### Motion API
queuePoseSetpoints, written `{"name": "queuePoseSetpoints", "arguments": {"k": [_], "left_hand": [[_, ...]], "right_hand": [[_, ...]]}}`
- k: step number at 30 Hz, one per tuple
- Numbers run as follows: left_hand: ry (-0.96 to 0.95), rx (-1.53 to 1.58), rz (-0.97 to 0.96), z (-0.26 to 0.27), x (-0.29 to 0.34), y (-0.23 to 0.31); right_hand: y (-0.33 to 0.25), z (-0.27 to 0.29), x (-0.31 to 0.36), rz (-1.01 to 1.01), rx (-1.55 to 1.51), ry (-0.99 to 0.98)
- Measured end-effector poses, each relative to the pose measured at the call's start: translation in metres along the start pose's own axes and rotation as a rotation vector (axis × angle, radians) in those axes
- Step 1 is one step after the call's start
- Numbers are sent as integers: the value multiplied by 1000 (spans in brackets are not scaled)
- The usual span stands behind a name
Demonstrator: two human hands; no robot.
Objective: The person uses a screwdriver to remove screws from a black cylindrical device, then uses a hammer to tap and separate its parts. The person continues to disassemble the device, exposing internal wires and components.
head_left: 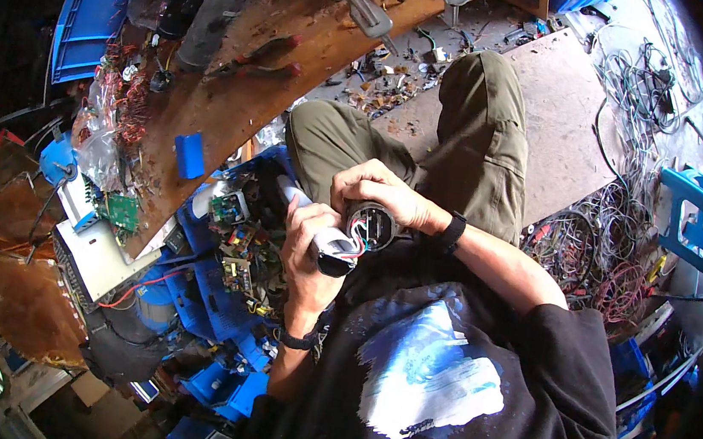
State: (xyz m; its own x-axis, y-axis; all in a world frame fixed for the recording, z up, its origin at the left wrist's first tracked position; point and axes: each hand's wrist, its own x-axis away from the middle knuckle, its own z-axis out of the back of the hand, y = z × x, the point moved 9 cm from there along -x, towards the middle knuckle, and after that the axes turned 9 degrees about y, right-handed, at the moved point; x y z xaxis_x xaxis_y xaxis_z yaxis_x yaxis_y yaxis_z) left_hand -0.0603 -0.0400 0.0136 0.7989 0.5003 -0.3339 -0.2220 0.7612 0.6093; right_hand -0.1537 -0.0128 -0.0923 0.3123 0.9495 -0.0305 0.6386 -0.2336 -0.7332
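A person sits cross-legged, seen from above, working over their lap. The left hand (308,236) is closed around a white and grey handheld device (325,241), gripping its body so that its dark open end points toward the near side. Thin red and white wires (355,239) run from that end to a round dark motor-like part (371,224), which the right hand (376,189) clasps from above, fingers curled over it. The two parts sit just beside each other, in the middle of the view above the person's dark shirt.

To the left, a blue crate (222,304) holds green circuit boards (233,207) and loose electronic parts. Farther left and far, a curved brown wooden desk (236,96) carries red-handled pliers (257,57), a small blue block (189,155) and bundles of copper-coloured wire (128,102). To the right, a tangle of cables (614,247) lies on the floor near a small blue stool (694,217). A flat board (558,130) lies beyond the person's knees.
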Motion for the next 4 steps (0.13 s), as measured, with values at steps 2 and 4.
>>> {"name": "queuePoseSetpoints", "arguments": {"k": [2,4], "left_hand": [[5,51,-19,-2,4,-2],[9,79,-27,-4,9,-6]], "right_hand": [[-1,4,1,27,-2,44],[-1,8,0,49,34,91]]}}
